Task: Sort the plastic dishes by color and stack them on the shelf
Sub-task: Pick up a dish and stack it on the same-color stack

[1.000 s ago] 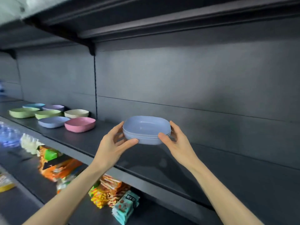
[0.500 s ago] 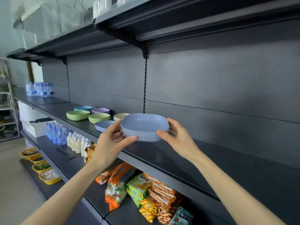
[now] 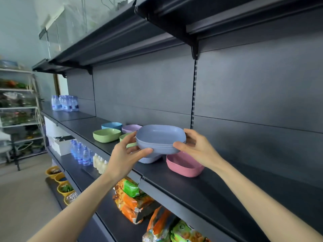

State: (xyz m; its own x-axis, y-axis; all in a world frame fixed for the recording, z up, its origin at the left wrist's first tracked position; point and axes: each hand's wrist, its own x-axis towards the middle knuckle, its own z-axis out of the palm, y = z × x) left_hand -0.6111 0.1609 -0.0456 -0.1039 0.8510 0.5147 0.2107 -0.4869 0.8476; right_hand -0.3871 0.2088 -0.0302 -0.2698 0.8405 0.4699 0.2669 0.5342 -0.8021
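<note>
I hold a stack of grey-blue dishes (image 3: pixel 160 137) in the air above the dark shelf (image 3: pixel 201 187). My left hand (image 3: pixel 125 154) grips its left edge and my right hand (image 3: pixel 197 147) grips its right edge. Directly under the stack another grey-blue dish (image 3: pixel 150 159) rests on the shelf, mostly hidden. A pink dish (image 3: pixel 183 165) sits just right of it. Farther left on the shelf lie a green dish (image 3: pixel 106 135), a second green dish (image 3: pixel 126 137) partly hidden by my left hand, a purple dish (image 3: pixel 130 128) and a teal-blue dish (image 3: pixel 111 125).
An upper shelf (image 3: pixel 157 32) overhangs. Water bottles (image 3: pixel 64 103) stand at the shelf's far left end. The lower shelf holds more bottles (image 3: pixel 81 152) and snack bags (image 3: pixel 132 198). Yellow bowls (image 3: pixel 59 179) sit near the floor. A white rack (image 3: pixel 19 110) stands at left.
The view has swung left along the shelf. The held stack has travelled left with both hands and now hovers over the loose grey-blue dish, next to the pink one.
</note>
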